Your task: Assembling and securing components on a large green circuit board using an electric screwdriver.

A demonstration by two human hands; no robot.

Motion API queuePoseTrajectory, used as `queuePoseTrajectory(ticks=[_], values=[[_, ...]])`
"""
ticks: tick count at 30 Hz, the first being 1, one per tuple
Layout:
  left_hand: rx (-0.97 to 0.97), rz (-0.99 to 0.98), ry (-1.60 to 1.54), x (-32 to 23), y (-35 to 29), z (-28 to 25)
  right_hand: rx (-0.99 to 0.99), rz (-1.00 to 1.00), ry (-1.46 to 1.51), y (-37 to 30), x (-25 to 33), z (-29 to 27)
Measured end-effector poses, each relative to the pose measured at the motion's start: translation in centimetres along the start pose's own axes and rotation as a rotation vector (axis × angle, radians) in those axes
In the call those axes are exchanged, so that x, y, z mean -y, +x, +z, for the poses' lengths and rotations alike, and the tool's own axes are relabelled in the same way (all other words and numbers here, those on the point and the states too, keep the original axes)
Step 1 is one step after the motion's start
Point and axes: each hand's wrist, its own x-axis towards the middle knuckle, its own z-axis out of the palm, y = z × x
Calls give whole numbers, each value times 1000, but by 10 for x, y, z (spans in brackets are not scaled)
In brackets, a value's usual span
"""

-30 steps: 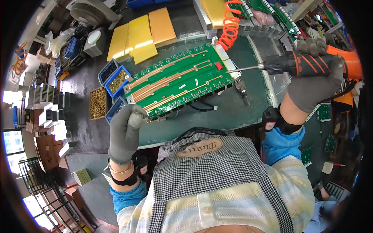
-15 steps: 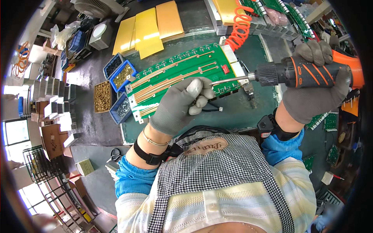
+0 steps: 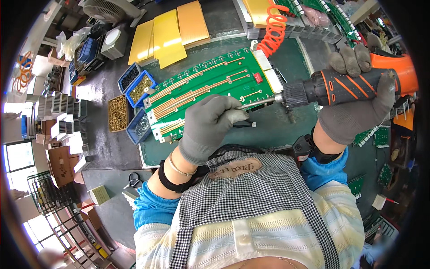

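My right hand point(image 3: 351, 120), in a grey glove, is wrapped round a black-and-orange power screwdriver point(image 3: 351, 87) held sideways. Its long metal bit point(image 3: 263, 103) points left. At the bit's tip, my gloved left hand point(image 3: 204, 127) pinches thumb and forefinger together; whatever small piece lies between them is hidden. Both hands are over the near right edge of a green circuit board point(image 3: 224, 73), which lies tilted on the bench with long copper bars across it and a red component point(image 3: 257, 78) near its right end. My left hand covers part of the board.
Left of the board stand blue bins point(image 3: 153, 84) of small hardware and a box point(image 3: 117, 130) of brass-coloured parts. Yellow sheets point(image 3: 168, 40) lie beyond it. An orange coiled hose point(image 3: 274, 33) hangs at the far right corner. A short cable connector point(image 3: 254, 124) lies near the board.
My right hand has brought the screwdriver slightly left and nearer me. My left hand has turned so its pinched fingers point right along the bit, uncovering a short copper bar.
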Motion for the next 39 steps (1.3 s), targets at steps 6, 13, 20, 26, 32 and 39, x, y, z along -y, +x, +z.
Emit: queuePoseTrajectory(ticks=[6,13,20,26,32,39], values=[[-30,9,-3,2,-4,3,38,0,-3,-2,4,0],[-36,77,146,2,-6,5,-40,15,-58,-4,1,0],[17,-143,299,3,2,9,-64,-105,-210,-3,0,-1],[98,15,533,11,9,16,60,-65,-312,-4,-4,-9],[90,41,488,19,7,19,105,-36,-340,-8,-13,-12],[69,75,493,23,9,19,46,-51,-336,-3,-11,-7]])
